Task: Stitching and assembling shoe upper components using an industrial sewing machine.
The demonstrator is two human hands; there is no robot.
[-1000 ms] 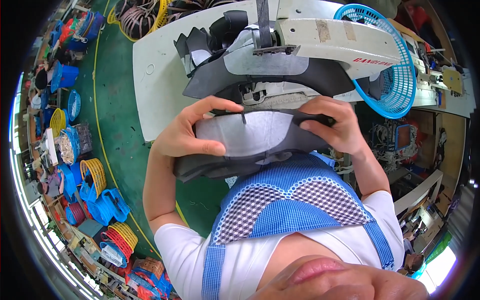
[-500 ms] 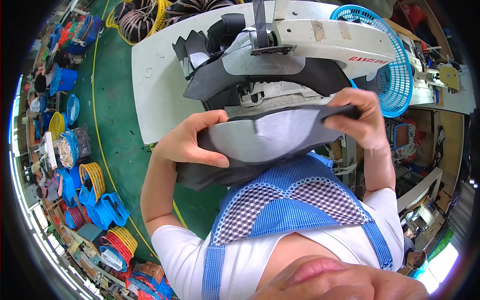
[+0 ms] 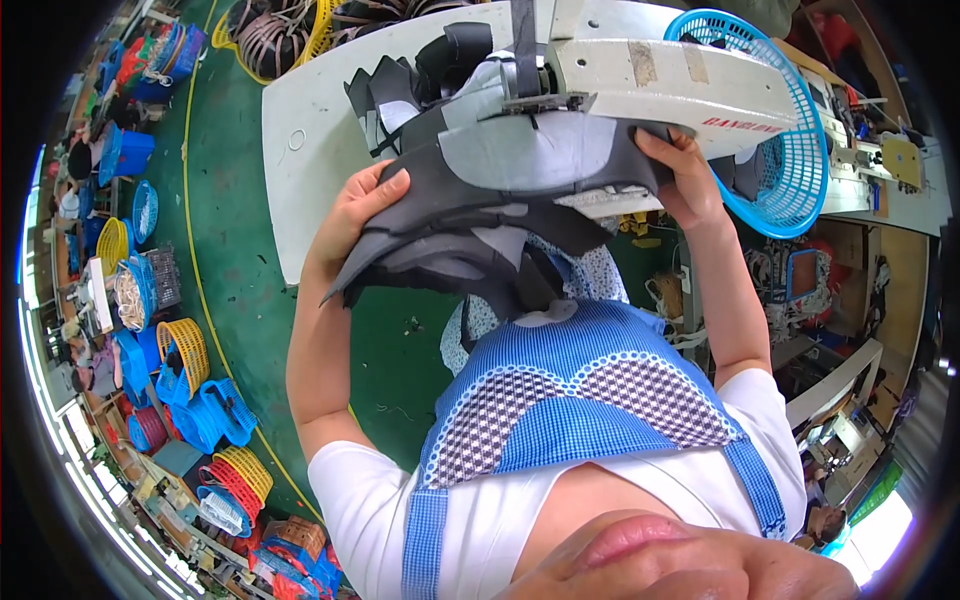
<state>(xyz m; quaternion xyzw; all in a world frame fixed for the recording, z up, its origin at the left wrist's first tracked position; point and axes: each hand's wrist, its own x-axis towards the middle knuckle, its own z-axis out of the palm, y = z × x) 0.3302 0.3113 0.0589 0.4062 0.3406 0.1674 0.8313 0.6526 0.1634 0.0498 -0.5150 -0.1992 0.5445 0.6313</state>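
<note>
A black, foam-like sheet with a grey patch stretches between my hands, beside the head of a white sewing machine. My left hand pinches its left end, thumb on top. At the right end my right hand grips it beneath the machine's arm. More black and grey pieces hang below the sheet toward my apron; whether they are joined to it I cannot tell. Behind it, other cut black pieces lie heaped on the white table.
A blue plastic basket with dark pieces inside stands right of the machine. Yellow baskets of dark strapped bundles stand beyond the table. On the left, past the green floor, are several blue, yellow and red baskets.
Both hands have moved away from my body with a grey-patched sheet, up to the machine head. The sheet is now spread wider, and pieces hang below it.
</note>
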